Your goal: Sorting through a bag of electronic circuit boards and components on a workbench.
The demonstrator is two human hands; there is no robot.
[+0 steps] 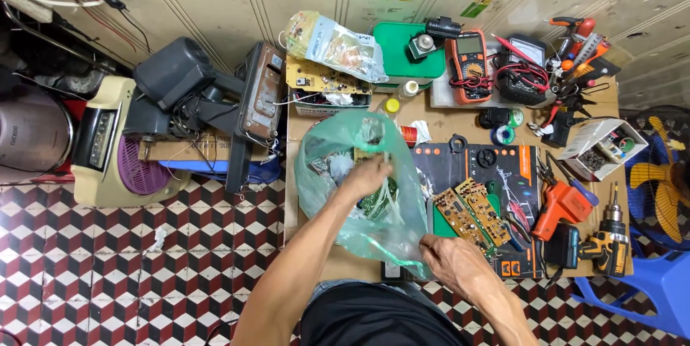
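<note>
A translucent green plastic bag (327,148) lies open on the cardboard-covered bench, with circuit boards and small parts showing through it. My left hand (366,176) reaches inside the bag's mouth and rests among the parts; what it grasps is hidden by the plastic. My right hand (449,260) pinches the bag's near right edge by the bench's front. Two yellowish circuit boards (471,213) lie on a dark work mat (503,163) just right of the bag.
An orange multimeter (467,66), a green tray (402,48), an orange glue gun (562,206), a cordless drill (609,244) and a white parts box (604,146) crowd the bench. A beige appliance (108,148) and dark equipment (201,94) stand on the patterned floor at left; a blue stool (650,292) at right.
</note>
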